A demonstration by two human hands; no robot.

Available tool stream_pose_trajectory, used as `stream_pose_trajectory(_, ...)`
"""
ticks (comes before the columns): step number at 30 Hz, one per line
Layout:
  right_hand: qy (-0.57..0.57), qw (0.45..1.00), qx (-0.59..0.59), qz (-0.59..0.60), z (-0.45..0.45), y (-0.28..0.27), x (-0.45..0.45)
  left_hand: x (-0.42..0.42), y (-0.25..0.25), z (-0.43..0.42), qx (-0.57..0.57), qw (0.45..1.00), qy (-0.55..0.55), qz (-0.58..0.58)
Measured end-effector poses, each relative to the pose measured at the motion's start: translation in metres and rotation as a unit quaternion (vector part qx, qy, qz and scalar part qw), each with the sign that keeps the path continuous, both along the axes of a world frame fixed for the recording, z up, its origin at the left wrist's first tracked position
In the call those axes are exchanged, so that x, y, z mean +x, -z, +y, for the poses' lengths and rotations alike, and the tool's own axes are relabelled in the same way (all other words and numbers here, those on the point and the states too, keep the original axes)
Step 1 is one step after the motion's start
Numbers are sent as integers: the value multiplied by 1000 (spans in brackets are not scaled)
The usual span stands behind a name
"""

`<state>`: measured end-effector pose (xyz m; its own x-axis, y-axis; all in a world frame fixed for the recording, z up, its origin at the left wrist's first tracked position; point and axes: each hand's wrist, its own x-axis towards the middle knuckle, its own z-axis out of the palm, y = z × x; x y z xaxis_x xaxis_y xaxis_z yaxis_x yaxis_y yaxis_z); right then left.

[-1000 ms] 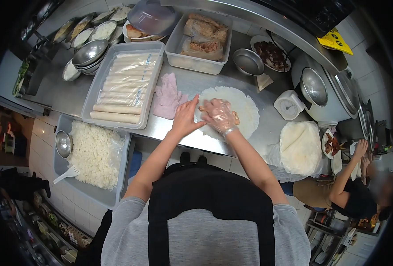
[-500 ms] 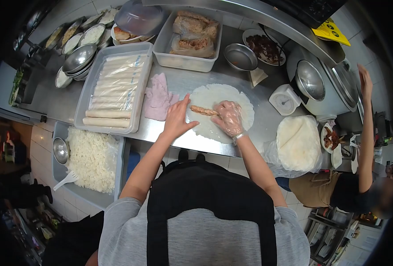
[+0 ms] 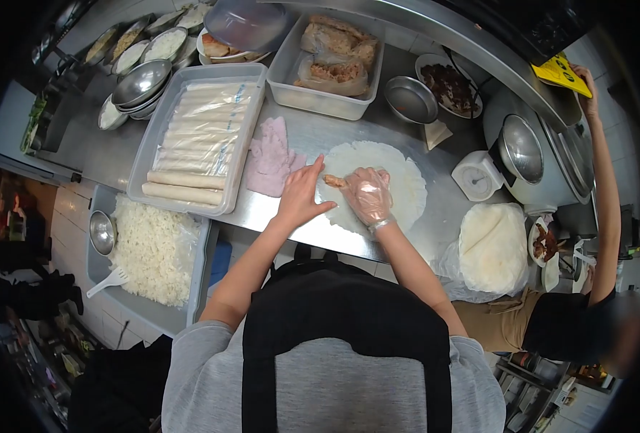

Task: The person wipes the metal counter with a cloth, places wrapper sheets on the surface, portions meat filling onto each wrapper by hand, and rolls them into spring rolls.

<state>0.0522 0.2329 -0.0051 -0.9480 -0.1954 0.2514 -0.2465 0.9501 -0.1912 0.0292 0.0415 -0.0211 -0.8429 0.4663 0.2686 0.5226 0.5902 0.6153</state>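
A thin round white wrapper (image 3: pixel 405 189) lies flat on the steel counter. Across its left part runs a strip of pinkish-brown filling (image 3: pixel 334 181), whose right part is hidden by my right hand (image 3: pixel 368 196). That hand wears a clear plastic glove, with its fingers curled down on the filling. At the wrapper's left edge rests my bare left hand (image 3: pixel 303 198), fingers and thumb spread, holding nothing. Left of it is a crumpled pink cloth (image 3: pixel 270 160).
Beyond the cloth is a tub of white rolls (image 3: pixel 144 162). A rice bin (image 3: pixel 199 270) stands lower left. Behind are a filling tub (image 3: pixel 320 103) and metal bowl (image 3: pixel 411 100); rightward, a scale (image 3: pixel 477 176) and stacked wrappers (image 3: pixel 494 245). A co-worker's arm (image 3: pixel 606 180) reaches up at right.
My gloved hand has pressed along the filling, now covering more of it than half a second ago. The co-worker's arm has risen to the yellow item. The view has shifted slightly.
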Motion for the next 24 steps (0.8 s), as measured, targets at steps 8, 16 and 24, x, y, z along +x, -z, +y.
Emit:
stream_pose_trajectory(8,-59,983,-170,30,49,6,21,0,0,0,6,1000,2,0)
stream_pose_trajectory(16,-42,986,-160,24,68,4,31,0,-1,1,1,1000,-1,-4)
stream_pose_trajectory(24,-46,986,-159,10,73,14,27,-2,1,1,-3,1000,-3,1)
